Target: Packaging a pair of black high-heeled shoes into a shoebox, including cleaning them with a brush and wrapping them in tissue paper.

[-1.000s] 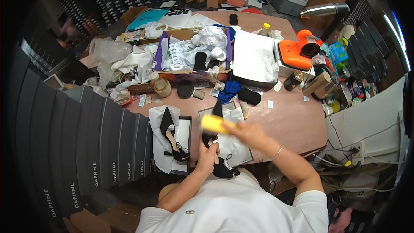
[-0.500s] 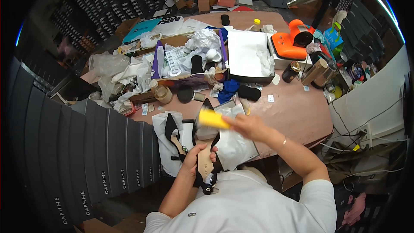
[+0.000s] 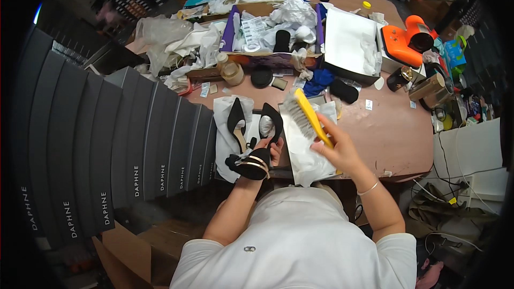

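My left hand (image 3: 275, 151) is closed around a black pointed shoe (image 3: 251, 165) with gold bands at its heel end, which is turned up toward me. Pale stuffing shows in its toe. The matching black shoe (image 3: 235, 119) lies to the left on white tissue paper (image 3: 220, 147) in a box. My right hand (image 3: 341, 149) grips a yellow brush (image 3: 309, 113) by its handle. The brush stands tilted, its greyish bristles facing left, apart from the held shoe and above white paper (image 3: 308, 158).
Stacked dark grey shoeboxes (image 3: 123, 150) rise close on my left. Across the table (image 3: 396, 139) are a purple box of crumpled paper (image 3: 229, 35), a white open box (image 3: 348, 37), a glass jar (image 3: 232, 74), a black sponge-like pad (image 3: 344, 91) and an orange device (image 3: 400, 45).
The brush has gone from a flat, blurred position over the shoe's toe to a tilted one right of it. The held shoe has turned, raising its heel end. The view has shifted.
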`<action>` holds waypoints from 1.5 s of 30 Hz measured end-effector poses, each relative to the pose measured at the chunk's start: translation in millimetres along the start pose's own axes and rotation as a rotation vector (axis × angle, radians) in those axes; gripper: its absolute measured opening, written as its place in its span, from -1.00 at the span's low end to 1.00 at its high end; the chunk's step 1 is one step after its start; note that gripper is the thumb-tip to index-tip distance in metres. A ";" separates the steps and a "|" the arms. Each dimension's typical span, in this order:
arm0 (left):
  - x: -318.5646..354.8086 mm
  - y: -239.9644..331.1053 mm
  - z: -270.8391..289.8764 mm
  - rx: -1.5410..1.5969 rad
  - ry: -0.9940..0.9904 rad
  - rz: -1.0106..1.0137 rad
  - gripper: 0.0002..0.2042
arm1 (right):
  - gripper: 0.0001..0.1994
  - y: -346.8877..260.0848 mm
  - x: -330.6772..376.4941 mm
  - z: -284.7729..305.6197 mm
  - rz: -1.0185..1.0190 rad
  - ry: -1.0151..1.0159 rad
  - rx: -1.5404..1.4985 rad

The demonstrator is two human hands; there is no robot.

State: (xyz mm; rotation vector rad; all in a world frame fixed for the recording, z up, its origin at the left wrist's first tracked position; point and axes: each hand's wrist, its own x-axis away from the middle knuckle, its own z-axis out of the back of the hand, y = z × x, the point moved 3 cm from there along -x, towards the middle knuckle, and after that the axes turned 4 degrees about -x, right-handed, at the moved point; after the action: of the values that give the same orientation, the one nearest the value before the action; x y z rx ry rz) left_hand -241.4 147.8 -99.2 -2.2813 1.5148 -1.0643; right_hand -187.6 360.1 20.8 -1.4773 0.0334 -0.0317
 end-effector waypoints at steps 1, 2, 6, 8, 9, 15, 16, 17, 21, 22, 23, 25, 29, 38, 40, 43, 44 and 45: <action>-5.1 0.9 0.8 -0.066 -0.055 -0.064 -0.75 | -0.13 -14.8 3.6 -17.3 0.197 -0.051 0.109; -4.2 -2.0 5.9 -0.332 -0.161 -0.255 -0.74 | -0.03 -29.2 8.0 -34.2 -0.048 -0.208 0.113; -4.8 -14.5 6.3 -0.836 -0.375 -0.648 -0.63 | -0.08 -41.5 4.0 -71.7 0.299 -0.337 0.606; -11.0 -15.8 0.2 -0.737 -0.540 -0.556 -0.60 | -0.16 -46.6 7.2 -59.9 0.293 -0.278 0.574; -10.8 -14.1 -3.9 -0.718 -0.587 -0.485 -0.59 | -0.20 -47.7 8.1 -55.1 0.289 -0.250 0.557; -15.5 0.6 16.3 -0.486 -0.183 -0.371 -0.63 | -0.38 -10.7 -36.8 -23.8 -0.105 0.121 -0.292; -21.0 9.9 34.7 -0.398 -0.104 -0.294 -0.63 | -0.38 -7.0 -41.0 -11.7 -0.098 0.215 -0.305; -15.2 -5.1 23.6 -0.264 -0.121 -0.335 -0.64 | -0.36 -10.5 -35.9 0.3 -0.089 0.223 -0.275; -32.5 20.0 54.2 -0.472 -0.266 -0.401 -0.65 | -0.16 -45.1 11.9 -20.6 0.141 0.014 -0.106; -42.7 26.6 51.0 -0.603 -0.403 -0.350 -0.66 | -0.13 -56.3 16.0 -35.5 0.203 -0.083 -0.047; -1.2 -50.0 -32.9 -1.269 -0.153 -0.773 -0.65 | -0.09 -52.5 12.9 -39.8 0.263 -0.112 0.174; -11.8 -34.5 -3.3 -0.654 -0.164 -0.494 -0.65 | -0.22 -46.2 6.5 -58.3 0.272 -0.214 0.417; -12.9 -32.7 1.6 -1.063 -0.030 -0.475 -0.53 | -0.60 -4.7 -6.1 -33.2 -0.067 -0.135 -0.262; -19.9 -84.7 -5.5 -0.786 0.197 -0.319 -0.64 | -0.64 27.9 -8.1 -30.2 -0.185 -0.174 -0.080; -35.4 -60.5 19.6 -0.701 -0.140 -0.074 -0.61 | -0.60 22.9 -10.6 -17.7 -0.108 0.021 -0.190; -46.1 -46.0 14.8 -0.579 0.124 -0.284 -0.66 | -0.54 2.2 -6.5 20.2 -0.033 0.084 -0.171; -48.1 -43.7 7.4 -0.600 0.116 -0.310 -0.68 | -0.52 -5.3 -1.7 27.8 0.032 0.079 -0.165; -51.4 -41.4 6.6 -0.603 0.122 -0.340 -0.69 | -0.51 -9.8 2.2 29.0 0.096 0.069 -0.160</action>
State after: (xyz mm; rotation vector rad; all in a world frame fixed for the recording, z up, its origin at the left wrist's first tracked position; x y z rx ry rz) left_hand -218.3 209.7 -105.4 -3.0188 1.7156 -0.9201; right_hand -184.2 387.9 33.3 -1.6329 0.1661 -0.0028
